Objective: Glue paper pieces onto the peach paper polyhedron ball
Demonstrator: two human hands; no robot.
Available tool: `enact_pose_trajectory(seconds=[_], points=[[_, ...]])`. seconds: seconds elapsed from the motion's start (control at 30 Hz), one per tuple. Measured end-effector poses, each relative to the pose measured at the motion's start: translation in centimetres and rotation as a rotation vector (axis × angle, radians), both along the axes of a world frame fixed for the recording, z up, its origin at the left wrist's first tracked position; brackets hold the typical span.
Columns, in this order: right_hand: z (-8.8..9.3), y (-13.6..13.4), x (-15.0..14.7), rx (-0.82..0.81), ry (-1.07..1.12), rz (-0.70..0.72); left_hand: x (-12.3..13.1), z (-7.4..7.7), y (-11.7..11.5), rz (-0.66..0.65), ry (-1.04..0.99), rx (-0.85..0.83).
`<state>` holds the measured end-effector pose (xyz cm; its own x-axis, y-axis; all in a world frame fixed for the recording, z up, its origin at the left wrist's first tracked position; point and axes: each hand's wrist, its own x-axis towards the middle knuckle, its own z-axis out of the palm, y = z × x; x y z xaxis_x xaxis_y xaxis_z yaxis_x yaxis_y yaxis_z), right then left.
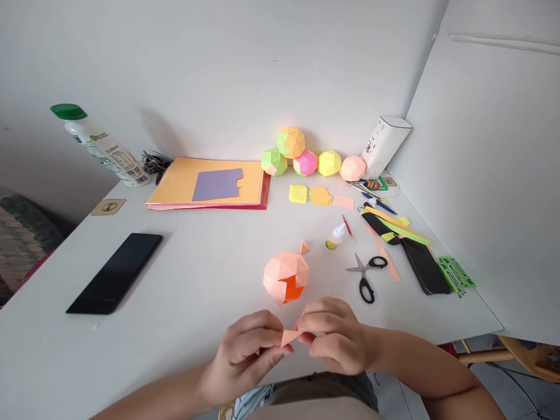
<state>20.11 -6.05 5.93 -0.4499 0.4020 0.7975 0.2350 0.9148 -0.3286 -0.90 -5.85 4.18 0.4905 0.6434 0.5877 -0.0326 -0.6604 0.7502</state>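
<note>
Close to the table's front edge, a small folded peach paper piece [289, 337] is pinched between my two hands. My left hand [249, 353] grips its left side with thumb and fingertips. The fingers of my right hand [335, 335] close on its right tip. Just beyond my hands rests a peach paper ball [280, 274] with an opening on its front right that shows an orange inside. Behind the ball lies a small peach triangle [305, 248]. A glue bottle [335, 238] stands to the right, and open scissors [365, 271] lie farther right.
Finished paper balls [305, 163] sit along the wall, with yellow, orange and peach paper pieces [321, 196] before them. A paper stack [175, 184] and white bottle [109, 151] are at the back left. Phones lie left [116, 273] and right [425, 265].
</note>
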Motion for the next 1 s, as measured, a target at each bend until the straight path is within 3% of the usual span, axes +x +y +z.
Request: enact_pose_trajectory(seconds=[0.1,0.13,0.2,0.27,0.43,0.67,0.87,1.0], points=[[0.0,0.9,0.9,-0.034,0.043,-0.102,-0.8,-0.8,1.5,0.114,0.042,0.135],[-0.1,1.4,1.3,-0.053,0.047,-0.19,-1.1,-1.3,2.3,0.19,0.064,0.192],[-0.5,2.8,1.9,-0.091,0.096,-0.401,-1.5,-2.4,4.3,0.278,0.195,0.133],[-1.3,4.3,2.1,-0.152,0.124,-0.466,-1.5,-3.7,6.2,0.165,0.293,0.05],[-3.0,5.9,1.3,-0.311,-0.005,-0.264,-0.5,-5.4,8.4,-0.062,0.231,-0.179],[-1.7,5.0,-0.1,-0.402,-0.066,-0.223,-0.9,-4.4,7.6,-0.163,0.103,-0.503],[0.8,5.0,0.1,-0.714,-0.009,-0.174,-1.4,-3.4,7.5,-0.35,-0.009,-0.828],[2.1,5.4,0.4,-0.8,-0.057,-0.194,-1.2,-2.2,7.3,-0.355,0.026,-0.907]])
